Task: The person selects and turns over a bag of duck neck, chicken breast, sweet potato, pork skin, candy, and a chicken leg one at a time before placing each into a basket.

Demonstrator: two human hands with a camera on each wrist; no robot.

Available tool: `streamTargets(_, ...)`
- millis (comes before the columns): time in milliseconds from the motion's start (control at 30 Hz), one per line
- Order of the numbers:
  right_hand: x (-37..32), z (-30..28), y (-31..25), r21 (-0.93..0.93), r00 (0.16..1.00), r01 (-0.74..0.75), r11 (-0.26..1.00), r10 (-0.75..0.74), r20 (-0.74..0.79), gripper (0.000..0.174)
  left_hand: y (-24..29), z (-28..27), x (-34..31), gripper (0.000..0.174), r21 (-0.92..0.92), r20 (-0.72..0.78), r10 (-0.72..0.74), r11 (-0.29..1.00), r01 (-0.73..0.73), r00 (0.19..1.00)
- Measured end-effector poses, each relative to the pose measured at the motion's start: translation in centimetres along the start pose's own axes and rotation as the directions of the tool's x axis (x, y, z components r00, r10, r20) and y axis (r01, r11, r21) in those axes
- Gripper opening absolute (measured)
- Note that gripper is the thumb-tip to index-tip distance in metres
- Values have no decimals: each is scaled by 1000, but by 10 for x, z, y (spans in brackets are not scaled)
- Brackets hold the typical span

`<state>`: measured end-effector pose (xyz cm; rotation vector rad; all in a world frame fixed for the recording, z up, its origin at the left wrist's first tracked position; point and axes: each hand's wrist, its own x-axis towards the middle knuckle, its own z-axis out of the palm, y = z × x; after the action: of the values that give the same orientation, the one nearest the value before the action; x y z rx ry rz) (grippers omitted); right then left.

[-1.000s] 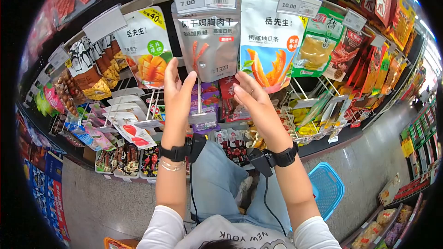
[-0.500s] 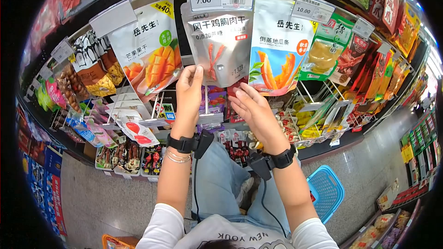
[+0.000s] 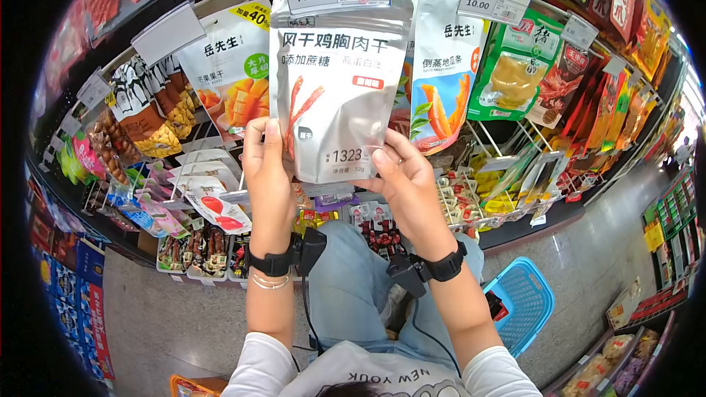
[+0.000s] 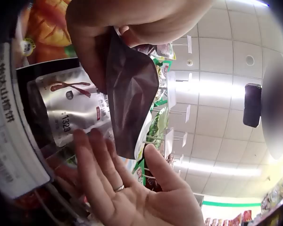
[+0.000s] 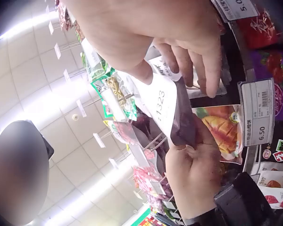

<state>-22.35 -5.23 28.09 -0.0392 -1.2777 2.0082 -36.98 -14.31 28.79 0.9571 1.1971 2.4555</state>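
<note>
In the head view, a silver pouch of dried chicken strips (image 3: 338, 95) stands in front of me below the 7.00 price tag, its printed face towards me. My left hand (image 3: 271, 169) grips its lower left edge, thumb in front and the other fingers behind. At the lower right corner, my right hand (image 3: 408, 184) pinches it, with the thumb on the front. The left wrist view shows the pouch's grey back (image 4: 129, 94) and a matching pouch (image 4: 70, 108) hanging behind it. A ring (image 4: 119, 188) sits on a right-hand finger.
A mango pouch (image 3: 220, 66) hangs to the left, a sweet potato pouch (image 3: 445, 66) and a green packet (image 3: 515, 70) to the right. Metal hooks (image 3: 489, 143) stick out below. A blue basket (image 3: 540, 309) stands on the floor at my right.
Both hands have closed in on the lower edges of the silver pouch. The pouch has come nearer and looks larger, covering part of the sweet potato pouch.
</note>
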Motion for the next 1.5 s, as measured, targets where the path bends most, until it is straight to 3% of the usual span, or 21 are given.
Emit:
streamTargets(167, -16, 5, -6, -79, 994, 108, 991, -106, 30, 40, 12, 17, -22, 17, -12, -13, 9, 1000, -9, 1000)
streamTargets(333, -23, 5, -11, -169, 980, 197, 966, -192, 45, 33, 14, 19, -30, 17, 87, -6, 58, 995, -57, 998)
streamTargets(500, -42, -6, -3, -138, 995, 68, 988, -76, -57, 34, 4, 6, -55, 14, 35, 96, -148, 989, 145, 984)
streamTargets(600, -58, -22, 7, -180, 994, -55, 982, 37, -102, 35, -7, 3, -76, 19, 144, 169, -234, 967, 211, 957)
streamTargets(700, -74, -36, 15, -198, 979, -178, 964, 154, -130, 34, -18, -4, -94, 33, 151, 232, -408, 912, 382, 883)
streamTargets(933, -108, -66, 36, -248, 929, -362, 899, 325, -178, 35, -50, -15, -129, 35, 272, 159, -655, 749, 605, 739)
streamTargets(1267, -137, -96, 51, -142, 840, -525, 840, 484, -244, 33, -80, -19, -157, 30, 292, 137, -770, 632, 718, 623)
streamTargets(1333, -141, -102, 55, -136, 840, -525, 840, 485, -244, 33, -80, -18, -157, 29, 315, 142, -804, 590, 744, 578)
streamTargets(1433, -145, -110, 62, -120, 839, -523, 844, 485, -244, 29, -90, -16, -161, 28, 288, 156, -782, 620, 729, 604)
streamTargets(1500, -147, -114, 65, -105, 843, -513, 852, 477, -246, 27, -92, -16, -160, 29, 304, 149, -812, 580, 755, 564)
